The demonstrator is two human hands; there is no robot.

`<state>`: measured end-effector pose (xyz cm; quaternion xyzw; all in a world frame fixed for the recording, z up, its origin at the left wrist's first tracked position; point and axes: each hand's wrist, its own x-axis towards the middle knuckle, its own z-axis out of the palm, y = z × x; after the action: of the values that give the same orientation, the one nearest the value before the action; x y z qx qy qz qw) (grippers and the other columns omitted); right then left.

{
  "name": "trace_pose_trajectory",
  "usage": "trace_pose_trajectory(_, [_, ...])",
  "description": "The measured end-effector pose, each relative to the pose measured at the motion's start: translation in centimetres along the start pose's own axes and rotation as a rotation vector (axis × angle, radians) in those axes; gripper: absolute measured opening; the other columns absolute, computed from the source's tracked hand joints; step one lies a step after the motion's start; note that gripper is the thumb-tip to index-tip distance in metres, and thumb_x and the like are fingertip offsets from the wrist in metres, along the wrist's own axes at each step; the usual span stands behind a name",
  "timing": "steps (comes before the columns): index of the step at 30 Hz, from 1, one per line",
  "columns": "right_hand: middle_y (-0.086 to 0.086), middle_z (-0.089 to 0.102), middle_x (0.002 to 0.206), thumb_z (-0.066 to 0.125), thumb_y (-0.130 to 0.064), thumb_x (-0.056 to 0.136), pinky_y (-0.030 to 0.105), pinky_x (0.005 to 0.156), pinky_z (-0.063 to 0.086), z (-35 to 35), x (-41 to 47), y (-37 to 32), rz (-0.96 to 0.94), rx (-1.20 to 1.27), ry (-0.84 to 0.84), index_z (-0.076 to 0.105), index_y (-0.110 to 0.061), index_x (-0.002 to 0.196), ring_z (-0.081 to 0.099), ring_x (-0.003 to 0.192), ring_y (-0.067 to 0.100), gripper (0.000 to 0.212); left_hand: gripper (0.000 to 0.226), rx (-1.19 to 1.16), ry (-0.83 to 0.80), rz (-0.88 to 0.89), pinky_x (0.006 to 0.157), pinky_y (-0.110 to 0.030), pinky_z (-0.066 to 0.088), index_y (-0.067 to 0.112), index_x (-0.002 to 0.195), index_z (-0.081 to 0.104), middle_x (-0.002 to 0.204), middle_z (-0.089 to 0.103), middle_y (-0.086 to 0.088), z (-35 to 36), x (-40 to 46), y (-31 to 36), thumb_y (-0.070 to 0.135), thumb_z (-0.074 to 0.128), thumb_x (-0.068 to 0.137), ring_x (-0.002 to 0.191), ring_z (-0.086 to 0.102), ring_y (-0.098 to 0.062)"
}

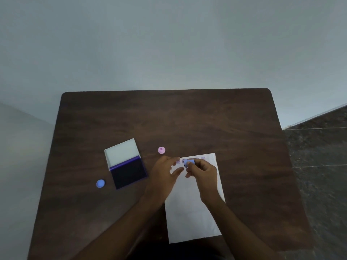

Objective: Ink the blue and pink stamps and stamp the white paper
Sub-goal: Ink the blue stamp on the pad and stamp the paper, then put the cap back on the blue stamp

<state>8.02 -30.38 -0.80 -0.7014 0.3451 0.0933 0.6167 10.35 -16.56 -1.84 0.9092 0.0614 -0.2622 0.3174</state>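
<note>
1. I see the blue stamp (189, 162), a small light-blue cylinder, pinched between the fingertips of my right hand (203, 172) over the far end of the white paper (191, 212); whether its face touches the sheet I cannot tell.
2. The white paper lies on the dark wooden table (169, 119), running from under both hands back toward me. Faint purple-pink stamp marks (200, 158) line its far edge, just beyond my right fingers; they are too blurred to make out.
3. The pink stamp (161, 150) stands alone on the table, just beyond my left hand (165, 171) and off the paper.
4. The ink pad (126, 164) sits open to the left of my left hand, white lid raised at the far side, dark purple pad nearer me. No label or writing on it is readable.
5. A blue cap (100, 183) rests on the table left of the ink pad, well apart from both hands.
6. My left hand is loosely open, fingers spread, resting at the paper's left edge beside the right hand. It holds nothing.
</note>
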Motion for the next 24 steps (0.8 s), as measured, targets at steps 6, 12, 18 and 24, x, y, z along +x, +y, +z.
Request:
trace_pose_trajectory(6, [0.001, 0.074, 0.077, 0.074, -0.029, 0.079, 0.031, 0.068, 0.058, 2.9, -1.3, -0.9, -0.048, -0.063, -0.095, 0.073, -0.013, 0.093, 0.069, 0.068, 0.022, 0.021, 0.031, -0.147, 0.166, 0.016, 0.091, -0.009, 0.037, 0.023, 0.118, 0.060, 0.122, 0.061, -0.004, -2.7, -2.7, -3.5, 0.035, 0.062, 0.090, 0.108, 0.054, -0.010])
trace_pose_trajectory(12, [0.001, 0.074, 0.083, 0.073, -0.027, 0.080, 0.029, 0.070, 0.059, 6.4, -2.6, -1.4, -0.092, -0.114, -0.254, 0.071, -0.016, 0.095, 0.070, 0.073, 0.020, 0.018, 0.033, -0.242, 0.327, -0.080, 0.091, -0.020, 0.042, 0.014, 0.120, 0.063, 0.118, 0.064, -0.004, -4.7, -5.5, -7.0, 0.023, 0.068, 0.088, 0.105, 0.059, -0.015])
trace_pose_trajectory(18, [-0.008, 0.075, 0.079, 0.074, -0.029, 0.079, 0.019, 0.059, 0.056, 9.8, -3.6, -1.5, -0.142, -0.184, -0.394, 0.071, -0.025, 0.093, 0.072, 0.069, 0.013, 0.015, 0.034, -0.312, 0.488, -0.094, 0.080, -0.008, 0.044, 0.018, 0.118, 0.066, 0.106, 0.067, 0.003, -6.5, -8.2, -10.8, 0.015, 0.071, 0.084, 0.089, 0.060, -0.004])
trace_pose_trajectory(24, [-0.012, 0.075, 0.077, 0.075, -0.032, 0.079, 0.023, 0.062, 0.059, 13.0, -4.4, -1.6, -0.214, -0.266, -0.475, 0.071, -0.025, 0.094, 0.072, 0.065, 0.015, 0.017, 0.035, -0.354, 0.626, -0.204, 0.085, -0.030, 0.055, 0.016, 0.116, 0.067, 0.107, 0.065, 0.000, -6.9, -9.0, -16.5, 0.010, 0.072, 0.082, 0.093, 0.062, -0.011])
